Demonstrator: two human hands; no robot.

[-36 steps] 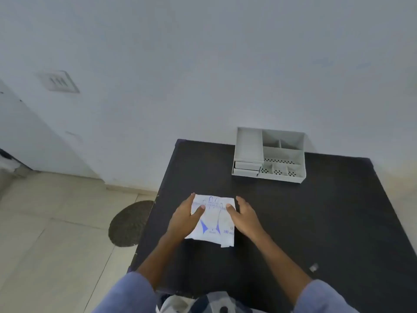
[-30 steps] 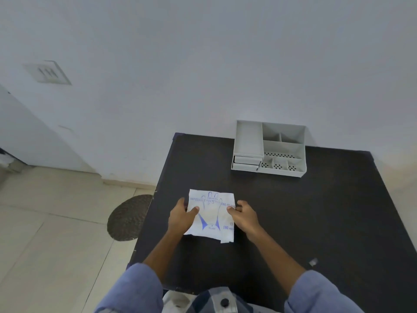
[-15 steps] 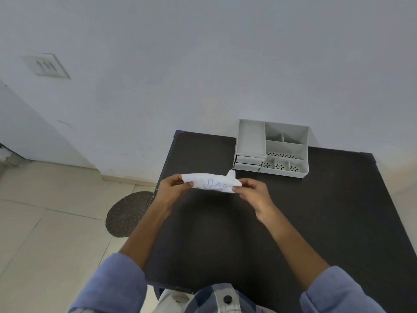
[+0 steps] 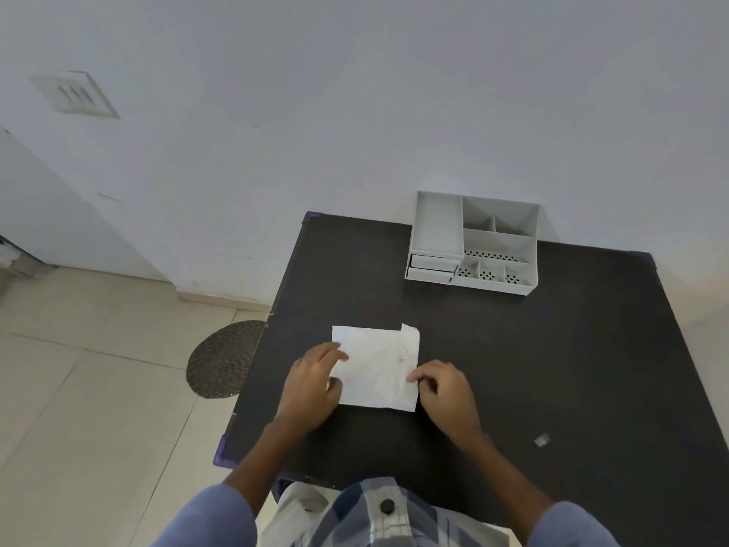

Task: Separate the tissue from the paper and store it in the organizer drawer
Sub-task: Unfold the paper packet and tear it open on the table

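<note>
A white paper packet (image 4: 376, 367) lies flat on the black table (image 4: 532, 369), plain side up, with a small flap sticking out at its far right corner. My left hand (image 4: 311, 384) rests on the packet's left edge, fingers pressing it down. My right hand (image 4: 445, 392) pinches the packet's right edge near its lower corner. No separate tissue shows. The grey organizer (image 4: 473, 242) stands at the table's far edge against the wall, its small drawers (image 4: 433, 266) at the front left, pushed in.
A small crumpled scrap (image 4: 541, 440) lies on the table to the right of my right arm. A round dark mat (image 4: 225, 359) lies on the tiled floor left of the table. The white wall rises right behind the organizer.
The packet was lifted off the table by both hands, turned over, and laid back down with its blue-printed side underneath. Both hands stayed at its left and right edges.
</note>
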